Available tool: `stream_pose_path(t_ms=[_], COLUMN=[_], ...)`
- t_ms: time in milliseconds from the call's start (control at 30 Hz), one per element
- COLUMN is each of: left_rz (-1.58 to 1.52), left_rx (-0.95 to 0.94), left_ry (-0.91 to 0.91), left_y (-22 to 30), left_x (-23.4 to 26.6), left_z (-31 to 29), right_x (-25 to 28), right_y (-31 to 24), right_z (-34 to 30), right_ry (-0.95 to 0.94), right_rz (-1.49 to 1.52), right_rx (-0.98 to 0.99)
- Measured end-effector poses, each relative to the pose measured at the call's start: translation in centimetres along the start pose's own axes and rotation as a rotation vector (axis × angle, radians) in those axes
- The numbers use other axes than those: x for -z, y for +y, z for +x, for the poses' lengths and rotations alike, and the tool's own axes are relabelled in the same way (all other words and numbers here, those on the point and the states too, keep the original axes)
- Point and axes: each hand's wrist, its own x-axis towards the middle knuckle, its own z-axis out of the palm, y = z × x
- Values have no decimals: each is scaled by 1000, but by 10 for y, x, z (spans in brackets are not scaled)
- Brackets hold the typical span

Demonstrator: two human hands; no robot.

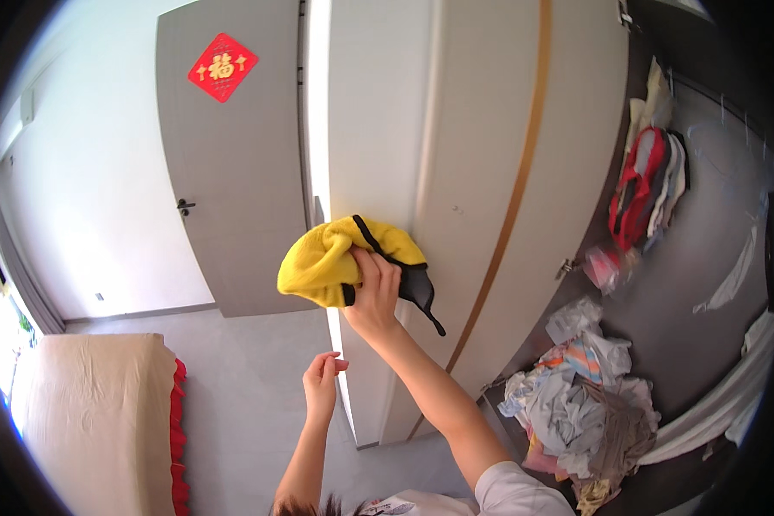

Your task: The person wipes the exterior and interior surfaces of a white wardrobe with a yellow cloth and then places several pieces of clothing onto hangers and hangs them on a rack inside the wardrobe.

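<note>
My right hand is raised, its fingers closed on a bunched cleaning cloth. The cloth is yellow with a dark grey reverse and black edging, and a corner dangles to the right. Behind it is a tall pale wardrobe door; whether the cloth touches that surface I cannot tell. Lower and to the left, my left hand is in the air near the door's lit vertical edge. Its fingers are curled in toward the thumb, and nothing shows between them.
On the right, an open wardrobe compartment holds hanging clothes and a heap of clothes and plastic bags. A grey room door with a red diamond decoration stands at the back left. A beige-covered piece of furniture is at the lower left.
</note>
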Motion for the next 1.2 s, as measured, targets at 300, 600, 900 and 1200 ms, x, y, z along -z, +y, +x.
stream_pose_path(t_ms=[300, 600, 900, 1200], left_rz=[-53, -22, -96, -119], left_rx=[-134, -88, -235, -232], left_ry=[-25, -56, -277, -1086], left_y=[-2, -30, 6, 6], left_x=[-36, -63, -137, -271], left_z=[-14, -36, -86, -136], right_x=[49, 123, 240, 404], right_y=[-4, -6, 35, 83], right_z=[-72, -163, -123, -164], right_ry=[-296, -636, -539, 51], right_rz=[52, 178, 496, 481], right_rx=[-123, -299, -841, -1386])
